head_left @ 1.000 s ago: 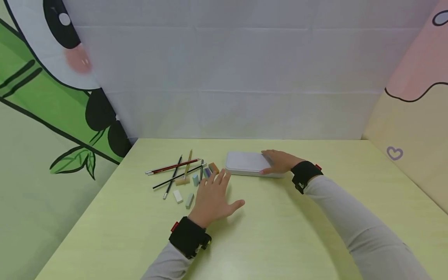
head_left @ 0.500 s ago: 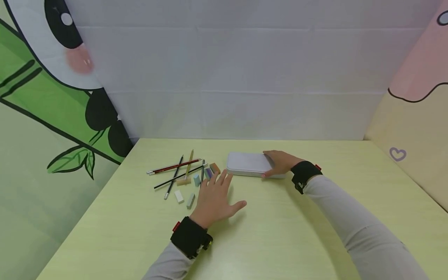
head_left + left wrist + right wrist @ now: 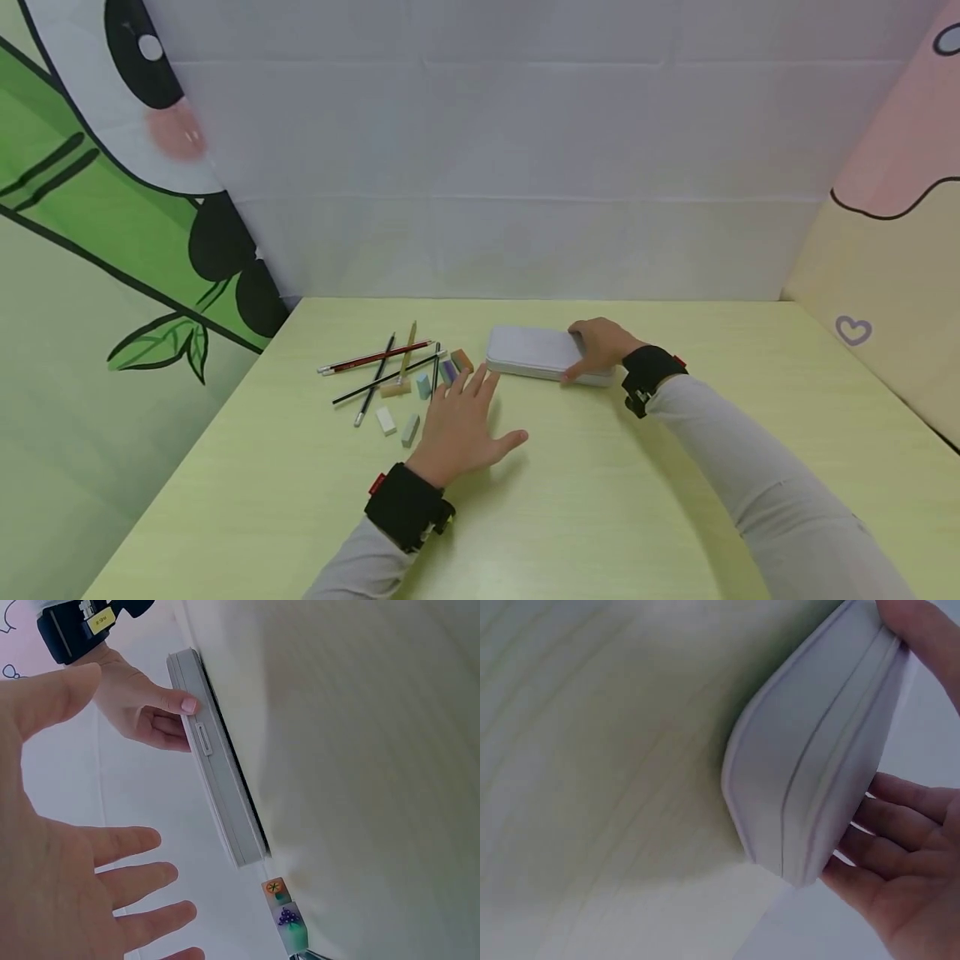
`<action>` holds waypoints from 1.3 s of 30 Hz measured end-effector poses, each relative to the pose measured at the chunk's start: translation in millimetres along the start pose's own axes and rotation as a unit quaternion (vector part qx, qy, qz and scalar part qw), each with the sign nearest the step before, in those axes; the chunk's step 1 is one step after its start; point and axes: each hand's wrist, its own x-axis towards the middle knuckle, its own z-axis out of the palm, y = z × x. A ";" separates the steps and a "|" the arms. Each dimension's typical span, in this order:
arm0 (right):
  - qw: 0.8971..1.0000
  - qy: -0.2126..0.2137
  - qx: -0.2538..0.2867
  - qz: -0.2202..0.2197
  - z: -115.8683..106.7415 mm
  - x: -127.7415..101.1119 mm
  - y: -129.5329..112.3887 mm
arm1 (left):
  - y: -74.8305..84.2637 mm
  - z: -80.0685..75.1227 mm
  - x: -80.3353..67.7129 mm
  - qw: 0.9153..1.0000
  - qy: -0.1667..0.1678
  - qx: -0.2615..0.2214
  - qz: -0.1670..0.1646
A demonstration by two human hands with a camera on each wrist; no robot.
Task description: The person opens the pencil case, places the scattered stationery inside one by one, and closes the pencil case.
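A flat white tin pencil case [image 3: 528, 350] lies closed near the back of the table. My right hand [image 3: 600, 346] grips its right end, thumb on the front side and fingers across the lid toward the back. The right wrist view shows that hand [image 3: 911, 859] with the case's lid seam [image 3: 799, 776] running shut between thumb and fingers. Left of it, my left hand [image 3: 459, 425] hovers with spread fingers just in front of several erasers. The left wrist view has the clasp [image 3: 203, 739] on the case's front. Whether the case's end is raised, I cannot tell.
Several pencils [image 3: 375, 357] lie crossed in a loose heap at the back left. Around them are an orange eraser [image 3: 461, 360], a white eraser [image 3: 386, 421], a grey-green eraser [image 3: 410, 430] and a blue one [image 3: 423, 386]. A pale wall [image 3: 480, 167] stands behind the table.
My right hand has arched slightly, and its knuckles stand a little higher over the case's right end. The left hand, pencils and erasers keep their places apart from slight camera shift.
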 end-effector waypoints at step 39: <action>0.943 0.040 0.319 0.086 8.6 -81.5 -87.2 | -38.3 -26.8 -9.3 0.935 -0.059 -0.341 -0.084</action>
